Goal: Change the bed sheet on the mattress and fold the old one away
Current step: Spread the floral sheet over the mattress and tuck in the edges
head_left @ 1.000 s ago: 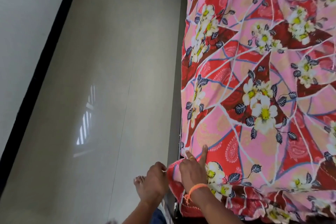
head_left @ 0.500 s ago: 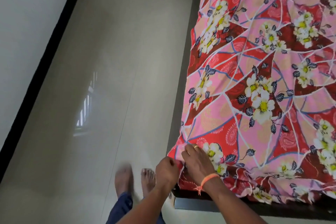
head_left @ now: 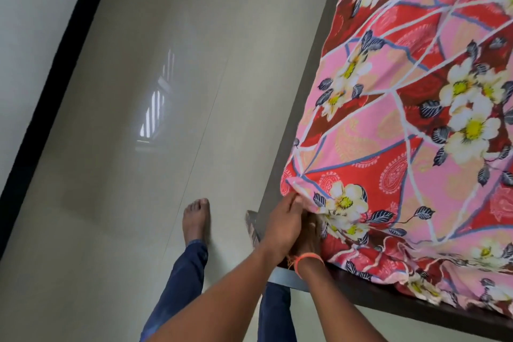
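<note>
A: We log the bed sheet (head_left: 402, 108) first. Pink and red ground, cut into irregular panels by white and blue lines. White flowers with yellow centres, dark navy leaves, pale paisley marks in the red panels.

B: Where does it lie?

A: Spread over the mattress, filling the right side of our view. Its near corner drapes over the mattress corner, and its lower hem bunches in loose folds along the dark bed frame (head_left: 388, 294).

B: We note the top surface is mostly flat, with a few shallow creases toward the corner.

A: Agreed. At that corner the cloth is pulled into a small ridge.

B: And the hands?

A: The left hand (head_left: 280, 228) is at the corner, fingers curled, pinching the fold of sheet at its edge. That grip is closed on the cloth.

B: The right hand (head_left: 312, 239)?

A: Mostly hidden behind the left hand and under the draped sheet. We see the wrist, with an orange thread band (head_left: 308, 261), and part of the hand's back against the side of the mattress. We cannot tell whether its grip is closed or open.

B: Both forearms come up from the bottom edge and meet at the corner.

A: Yes, the hands are touching or just beside each other there.

B: Surroundings?

A: Glossy pale floor (head_left: 138, 203) on the left, with a window's reflection in it. A black skirting strip (head_left: 55, 78) runs along the wall. One bare foot (head_left: 195, 219) stands on the floor near the bed corner, below a blue trouser leg (head_left: 183, 280).
</note>
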